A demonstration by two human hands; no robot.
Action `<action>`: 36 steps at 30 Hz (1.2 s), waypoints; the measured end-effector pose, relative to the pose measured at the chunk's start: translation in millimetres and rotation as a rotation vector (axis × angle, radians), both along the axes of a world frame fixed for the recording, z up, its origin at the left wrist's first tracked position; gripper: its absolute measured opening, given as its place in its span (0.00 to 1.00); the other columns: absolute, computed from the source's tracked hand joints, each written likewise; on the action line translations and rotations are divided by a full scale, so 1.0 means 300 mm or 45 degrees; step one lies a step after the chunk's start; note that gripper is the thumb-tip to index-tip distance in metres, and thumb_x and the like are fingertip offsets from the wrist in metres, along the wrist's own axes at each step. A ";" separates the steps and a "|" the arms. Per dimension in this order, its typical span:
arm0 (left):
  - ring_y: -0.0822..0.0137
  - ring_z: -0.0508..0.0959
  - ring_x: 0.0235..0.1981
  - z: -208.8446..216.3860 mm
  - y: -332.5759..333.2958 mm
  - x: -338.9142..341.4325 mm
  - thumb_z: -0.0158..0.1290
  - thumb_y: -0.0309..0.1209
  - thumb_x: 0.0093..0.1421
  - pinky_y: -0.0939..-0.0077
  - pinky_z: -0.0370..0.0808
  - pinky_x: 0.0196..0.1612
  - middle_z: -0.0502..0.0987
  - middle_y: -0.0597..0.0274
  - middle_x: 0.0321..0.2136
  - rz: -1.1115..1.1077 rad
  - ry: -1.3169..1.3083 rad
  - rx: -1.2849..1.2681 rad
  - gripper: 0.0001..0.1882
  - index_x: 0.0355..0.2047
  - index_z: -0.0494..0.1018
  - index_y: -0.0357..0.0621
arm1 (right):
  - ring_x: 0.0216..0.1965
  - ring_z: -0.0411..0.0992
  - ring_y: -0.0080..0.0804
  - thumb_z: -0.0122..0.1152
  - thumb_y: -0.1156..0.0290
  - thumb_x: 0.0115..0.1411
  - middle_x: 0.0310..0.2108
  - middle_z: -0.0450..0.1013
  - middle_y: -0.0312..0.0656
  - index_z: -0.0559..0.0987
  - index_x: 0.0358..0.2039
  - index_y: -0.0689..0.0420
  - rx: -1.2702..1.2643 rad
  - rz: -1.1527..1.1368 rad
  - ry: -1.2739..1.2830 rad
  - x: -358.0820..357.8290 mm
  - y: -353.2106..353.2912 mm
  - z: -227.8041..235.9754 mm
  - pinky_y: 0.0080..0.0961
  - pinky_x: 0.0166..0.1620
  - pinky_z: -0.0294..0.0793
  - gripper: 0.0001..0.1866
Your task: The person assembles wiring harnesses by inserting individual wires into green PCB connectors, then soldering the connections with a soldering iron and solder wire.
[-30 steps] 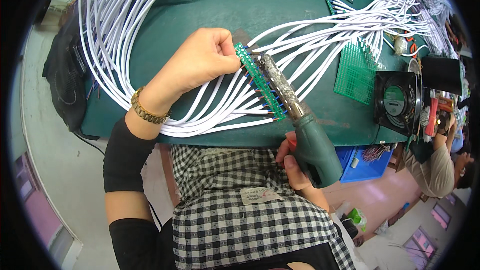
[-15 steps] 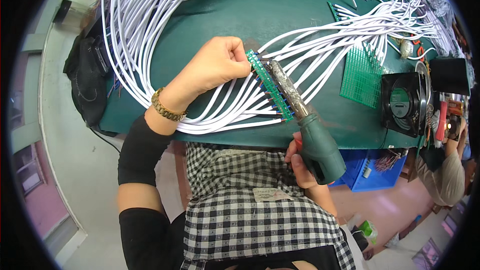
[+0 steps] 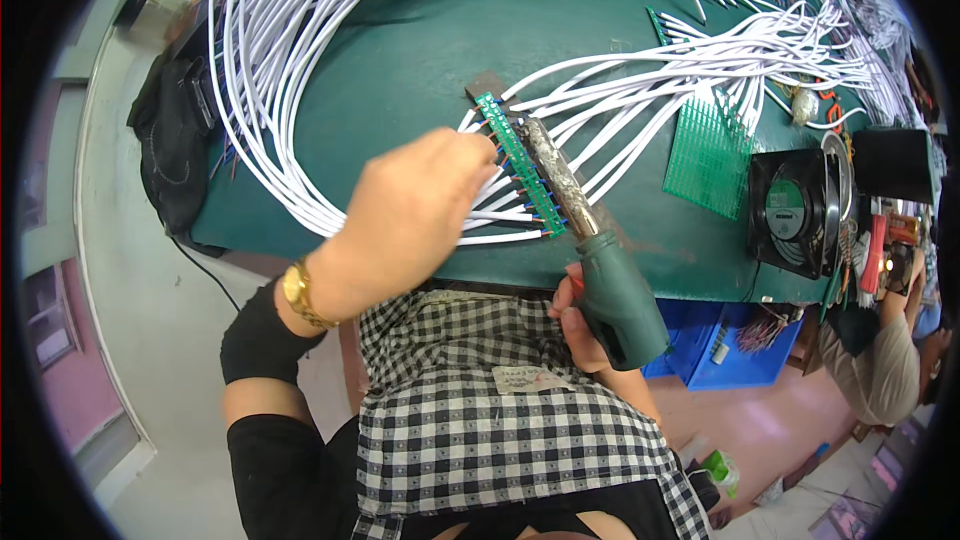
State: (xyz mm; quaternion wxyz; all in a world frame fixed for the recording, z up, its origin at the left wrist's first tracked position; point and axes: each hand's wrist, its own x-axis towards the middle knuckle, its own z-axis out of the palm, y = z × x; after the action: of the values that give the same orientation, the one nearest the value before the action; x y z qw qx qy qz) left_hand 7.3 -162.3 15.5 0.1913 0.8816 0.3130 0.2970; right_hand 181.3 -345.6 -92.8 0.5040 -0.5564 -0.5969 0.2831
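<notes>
A narrow green circuit board (image 3: 520, 168) lies on the bench with white cables (image 3: 590, 105) running off both its long sides, their thin coloured wire ends along its edges. My left hand (image 3: 415, 200), somewhat blurred, is closed at the board's left edge among the wire ends. Its fingertips are turned away, so what they pinch is hidden. My right hand (image 3: 583, 328) grips a green gun-shaped heating tool (image 3: 625, 300), partly behind its body, with a bit of red at the fingers. The tool's scuffed metal barrel points at the board's right edge, near its far end.
Big bundles of white cable (image 3: 255, 70) curve along the left and far side. To the right lie a green perforated board panel (image 3: 708, 155) and a black fan (image 3: 795, 210). A blue bin (image 3: 735, 350) stands below the bench edge. Another person (image 3: 870, 365) sits at far right.
My left hand has come down toward me from the far end of the board, its wrist turned. A brown block by that end now shows. My right hand and the tool keep their place at the board.
</notes>
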 end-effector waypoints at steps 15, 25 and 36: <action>0.86 0.66 0.22 -0.098 0.062 -0.012 0.55 0.22 0.57 0.89 0.65 0.25 0.72 0.73 0.24 0.207 -0.182 -0.929 0.07 0.37 0.73 0.33 | 0.24 0.73 0.27 0.59 0.79 0.49 0.25 0.74 0.37 0.74 0.44 0.64 -0.338 -0.032 0.733 0.002 0.025 0.143 0.24 0.33 0.74 0.19; 0.87 0.63 0.20 -0.108 0.165 0.007 0.55 0.22 0.54 0.90 0.60 0.23 0.67 0.76 0.18 -0.033 -0.120 -0.960 0.03 0.24 0.72 0.36 | 0.28 0.68 0.27 0.60 0.64 0.57 0.27 0.68 0.38 0.65 0.53 0.60 -0.358 0.052 0.465 0.024 -0.019 0.074 0.24 0.33 0.70 0.26; 0.87 0.58 0.16 -0.099 0.163 0.035 0.54 0.21 0.49 0.87 0.54 0.19 0.63 0.79 0.13 0.049 -0.115 -1.064 0.04 0.21 0.70 0.39 | 0.23 0.74 0.32 0.59 0.79 0.47 0.24 0.74 0.40 0.77 0.33 0.62 -0.347 -0.074 0.394 0.014 0.022 0.154 0.24 0.30 0.74 0.10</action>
State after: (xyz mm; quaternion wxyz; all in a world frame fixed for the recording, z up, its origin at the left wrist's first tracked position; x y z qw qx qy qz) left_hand 17.7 -113.5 -14.3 0.5404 0.7084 0.4141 0.1864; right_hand 185.6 -339.1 -46.7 0.5176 -0.5864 -0.4522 0.4286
